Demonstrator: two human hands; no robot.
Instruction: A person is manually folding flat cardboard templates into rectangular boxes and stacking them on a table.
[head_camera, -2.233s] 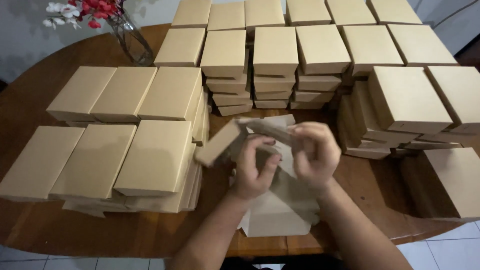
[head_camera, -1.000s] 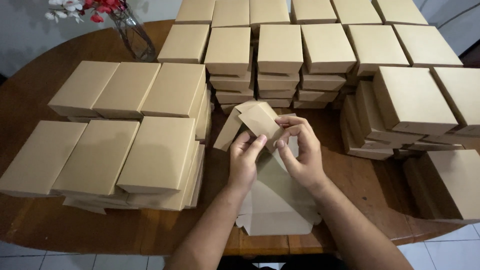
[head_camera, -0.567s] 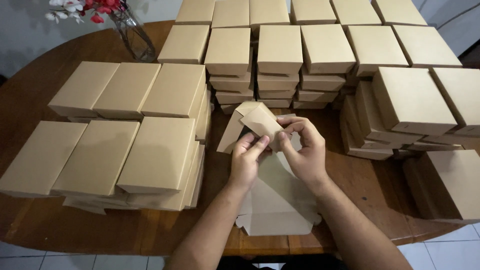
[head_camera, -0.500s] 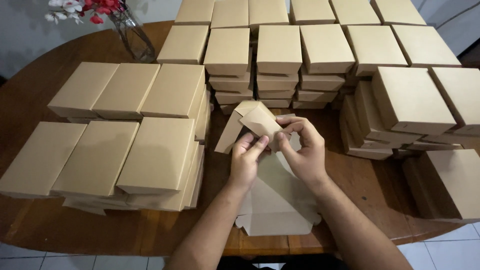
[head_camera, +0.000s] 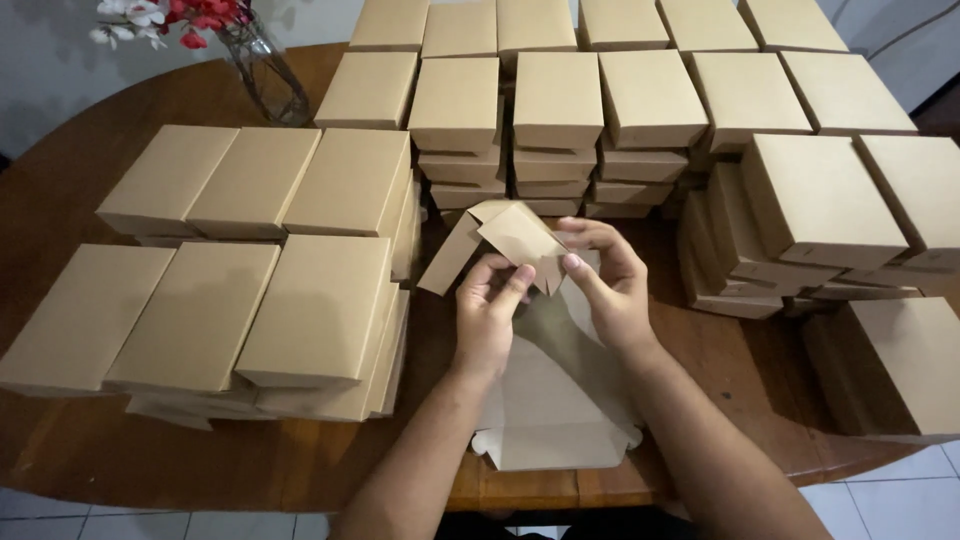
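Note:
My left hand and my right hand both grip a partly folded brown cardboard box held just above the table. Left thumb and fingers pinch a flap at its lower edge; the right fingers curl over its right side. Under my hands lies a stack of flat unfolded cardboard blanks near the table's front edge.
Piles of finished brown boxes ring my hands: left stacks, back stacks, right stacks and a box at the right front. A glass vase with flowers stands at the back left of the round wooden table.
The box was turned and lowered slightly toward me since 2.2 s ago; both hands have shifted their grip to its flaps. In the last half second little has moved.

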